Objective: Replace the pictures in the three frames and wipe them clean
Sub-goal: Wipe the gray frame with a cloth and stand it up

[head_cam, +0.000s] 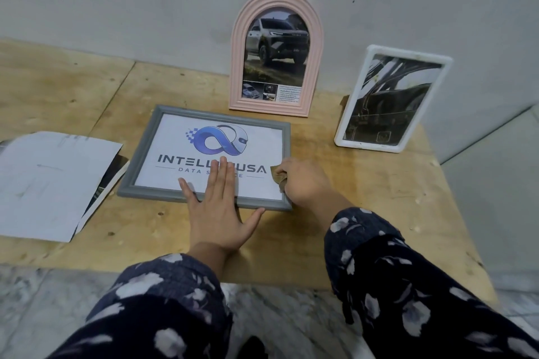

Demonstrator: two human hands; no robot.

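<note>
A grey rectangular frame (151, 154) lies flat on the plywood board, holding a white logo print. My left hand (217, 207) presses flat on its glass and lower edge, fingers straight. At the frame's right lower corner my right hand (306, 181) grips a crumpled brown cloth (278, 173) against the glass. A pink arched frame (275, 52) with a truck picture leans upright on the wall behind. To the right a white rectangular frame (393, 99) with a dark picture stands tilted back.
Loose paper sheets (52, 181) lie face down on the left, overlapping a photo print. The plywood board (364, 213) rests on a marble floor (43, 300), its front edge near my sleeves. A grey wall (145, 3) rises right behind the frames.
</note>
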